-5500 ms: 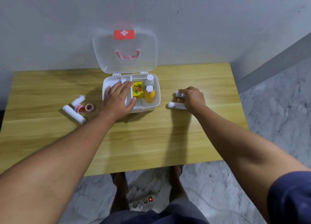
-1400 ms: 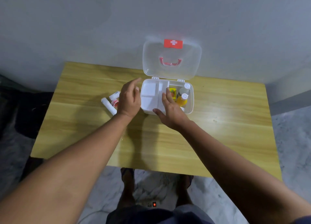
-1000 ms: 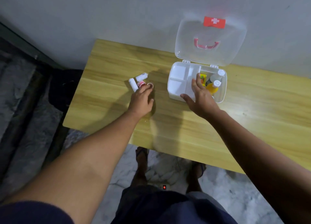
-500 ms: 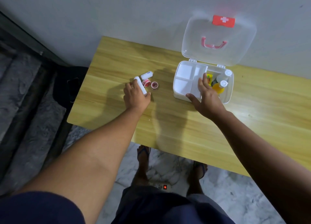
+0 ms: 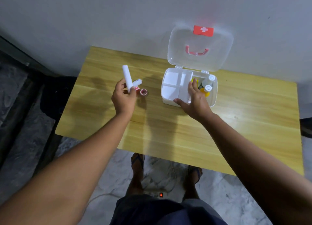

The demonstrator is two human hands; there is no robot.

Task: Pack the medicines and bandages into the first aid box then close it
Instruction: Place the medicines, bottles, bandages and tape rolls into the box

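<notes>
The left hand (image 5: 124, 98) holds a long white bandage roll (image 5: 127, 78) by its low end, and the roll points up toward 12 o'clock, above the desk (image 5: 168, 128). The open first aid box (image 5: 170, 84) sits off at 3 o'clock. The right hand (image 5: 196, 99) is spread flat on the box, holding nothing.

A plain room, likely a home: a small wooden desk (image 5: 168, 126) stands against a bare grey wall (image 5: 101, 17), on marble-patterned floor tiles (image 5: 30, 140) with a power strip (image 5: 157, 194).
</notes>
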